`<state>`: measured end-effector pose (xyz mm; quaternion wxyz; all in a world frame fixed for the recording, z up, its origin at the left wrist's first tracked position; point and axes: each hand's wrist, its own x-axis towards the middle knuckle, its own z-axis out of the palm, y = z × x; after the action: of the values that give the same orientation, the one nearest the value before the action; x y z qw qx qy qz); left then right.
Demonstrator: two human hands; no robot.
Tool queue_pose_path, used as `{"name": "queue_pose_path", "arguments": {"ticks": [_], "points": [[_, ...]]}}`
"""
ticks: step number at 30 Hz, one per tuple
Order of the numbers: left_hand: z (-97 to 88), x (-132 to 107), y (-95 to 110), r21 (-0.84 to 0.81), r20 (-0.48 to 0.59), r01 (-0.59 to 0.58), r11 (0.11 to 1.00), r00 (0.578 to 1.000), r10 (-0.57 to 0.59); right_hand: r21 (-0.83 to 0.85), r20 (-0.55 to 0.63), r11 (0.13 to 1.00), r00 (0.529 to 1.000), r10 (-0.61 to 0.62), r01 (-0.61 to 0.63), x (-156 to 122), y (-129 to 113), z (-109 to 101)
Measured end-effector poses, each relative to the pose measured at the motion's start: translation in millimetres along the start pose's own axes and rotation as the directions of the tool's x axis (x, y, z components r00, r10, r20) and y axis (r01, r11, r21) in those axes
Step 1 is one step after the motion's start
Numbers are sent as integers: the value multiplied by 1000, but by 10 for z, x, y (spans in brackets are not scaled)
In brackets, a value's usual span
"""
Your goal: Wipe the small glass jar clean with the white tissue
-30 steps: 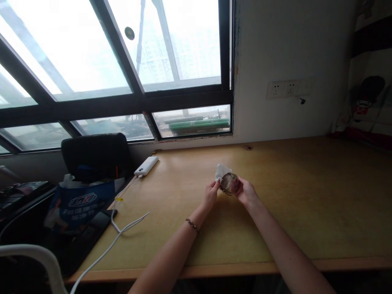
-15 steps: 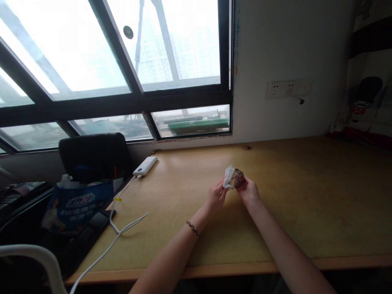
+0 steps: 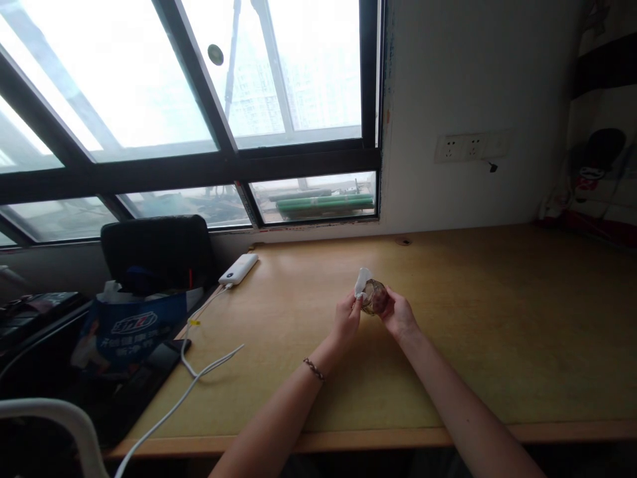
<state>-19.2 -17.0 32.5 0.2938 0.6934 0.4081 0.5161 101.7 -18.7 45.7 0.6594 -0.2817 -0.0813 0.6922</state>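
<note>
Above the middle of the wooden desk point(image 3: 497, 332) my right hand point(image 3: 399, 317) grips a small clear glass jar point(image 3: 374, 297), tilted with its mouth towards me. A crumpled white tissue point(image 3: 360, 282) is pinched in my left hand point(image 3: 346, 316) and pressed against the jar's left rim. A thin braided bracelet point(image 3: 313, 367) circles my left wrist. Both hands hover a little over the desktop.
A white power bank point(image 3: 238, 269) lies near the window, its white cable point(image 3: 194, 378) trailing off the desk's left edge. Left of the desk stand a black chair back point(image 3: 156, 251) and a blue printed bag point(image 3: 129, 328). Wall sockets point(image 3: 470, 147) sit above the desk.
The jar has turned a little in my right hand, and the tissue has shifted from its side round to the left rim. Both hands stay in the same spot.
</note>
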Motion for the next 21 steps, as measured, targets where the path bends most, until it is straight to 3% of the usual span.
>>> {"name": "queue_pose_path", "arguments": {"ticks": [7, 10, 17, 21], "points": [[1, -35, 49, -6, 91, -139, 990, 986, 139, -128, 87, 982, 988, -130, 140, 3, 27, -17], [1, -55, 94, 19, 143, -226, 974, 965, 221, -110, 94, 982, 985, -143, 153, 23, 17, -32], [-46, -62, 192, 138, 311, -536, 833, 822, 478, 61, 58, 994, 994, -90, 87, 106, -118, -99], [-106, -42, 178, 221, 347, -597, 771, 787, 510, 98, 48, 985, 988, -149, 144, 122, -180, -123]]}}
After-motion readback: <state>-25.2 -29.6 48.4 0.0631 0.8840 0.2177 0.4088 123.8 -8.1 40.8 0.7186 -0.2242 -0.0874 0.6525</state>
